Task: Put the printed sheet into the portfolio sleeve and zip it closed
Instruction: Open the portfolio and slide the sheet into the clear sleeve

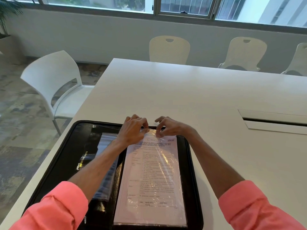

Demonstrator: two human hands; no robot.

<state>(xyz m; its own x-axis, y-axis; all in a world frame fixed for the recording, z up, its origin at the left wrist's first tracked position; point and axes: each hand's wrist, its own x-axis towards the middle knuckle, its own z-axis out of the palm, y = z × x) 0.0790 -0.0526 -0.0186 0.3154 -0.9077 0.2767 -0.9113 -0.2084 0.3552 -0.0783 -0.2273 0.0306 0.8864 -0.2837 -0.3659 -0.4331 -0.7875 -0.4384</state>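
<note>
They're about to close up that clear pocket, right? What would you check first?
1. The printed sheet lies inside the clear sleeve: ok.
2. The left hand pinches the sleeve's top edge: ok.
3. The right hand pinches it too: ok.
4. Top edge sealed along its whole length: cannot tell, the hands hide it.
5. The portfolio lies open and flat on the table: ok.

left hand (pixel 134 130) + right hand (pixel 171 127) — pinch sleeve (pixel 167 163) top edge | sheet (pixel 149 193) seemingly inside
</note>
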